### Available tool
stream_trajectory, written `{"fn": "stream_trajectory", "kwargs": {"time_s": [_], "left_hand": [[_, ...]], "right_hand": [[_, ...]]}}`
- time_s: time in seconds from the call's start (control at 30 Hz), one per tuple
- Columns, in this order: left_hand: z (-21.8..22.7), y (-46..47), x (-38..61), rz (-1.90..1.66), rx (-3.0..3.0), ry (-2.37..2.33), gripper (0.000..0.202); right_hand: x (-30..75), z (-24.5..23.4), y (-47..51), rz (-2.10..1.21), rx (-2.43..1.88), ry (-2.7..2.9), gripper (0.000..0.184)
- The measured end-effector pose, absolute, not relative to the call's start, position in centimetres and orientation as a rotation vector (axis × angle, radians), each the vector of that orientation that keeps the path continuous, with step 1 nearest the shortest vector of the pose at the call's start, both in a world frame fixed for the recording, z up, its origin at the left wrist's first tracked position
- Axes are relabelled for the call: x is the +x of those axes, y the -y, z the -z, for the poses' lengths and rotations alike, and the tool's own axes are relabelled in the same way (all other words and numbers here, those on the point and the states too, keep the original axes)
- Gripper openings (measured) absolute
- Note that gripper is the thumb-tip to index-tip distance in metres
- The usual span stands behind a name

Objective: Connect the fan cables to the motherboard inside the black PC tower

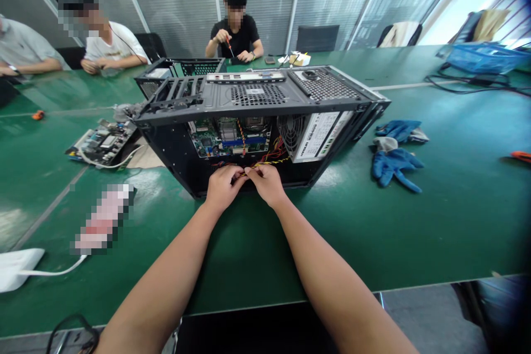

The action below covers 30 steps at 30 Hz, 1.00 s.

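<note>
An open black computer case (257, 97) lies on its side on the green table (435, 221), its motherboard (226, 138), fan and power supply (319, 133) showing. My left hand (222, 187) and my right hand (267, 182) meet at the case's near edge. Both are closed in a pinch on a bundle of yellow, red and black wires (265, 163) that runs out from inside the case. The fingertips touch each other over the wires.
Blue work gloves (394, 163) lie to the right of the case. A loose circuit board (102, 142) with a white cable rests at left, a white device (16, 268) at near left. Three people sit at the far side, one holding a screwdriver. A blue basket (481, 58) stands far right.
</note>
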<state>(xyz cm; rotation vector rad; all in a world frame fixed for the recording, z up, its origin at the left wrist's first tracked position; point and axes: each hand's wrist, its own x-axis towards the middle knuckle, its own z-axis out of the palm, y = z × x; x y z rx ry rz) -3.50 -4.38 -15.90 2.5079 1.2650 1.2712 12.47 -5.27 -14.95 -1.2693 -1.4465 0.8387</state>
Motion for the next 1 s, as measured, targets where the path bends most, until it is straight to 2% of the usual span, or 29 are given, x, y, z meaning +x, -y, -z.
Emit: {"fn": "stream_trajectory", "kwargs": {"time_s": [0.43,0.7,1.0], "left_hand": [[15.61,4.39,-3.40,-1.160,2.442,-1.302,0.022],[15.66,4.40,-3.37,-1.242,2.439,-1.300,0.021],[15.37,4.65,-3.35,-1.335,2.435,-1.322,0.024]], "right_hand": [[12.53,14.92,5.17,-0.859,-1.234,1.478,0.031],[12.43,14.88,5.33,-0.871,-1.241,1.432,0.031],[12.47,15.18,5.18,-0.894,-1.253,1.343,0.044]]}}
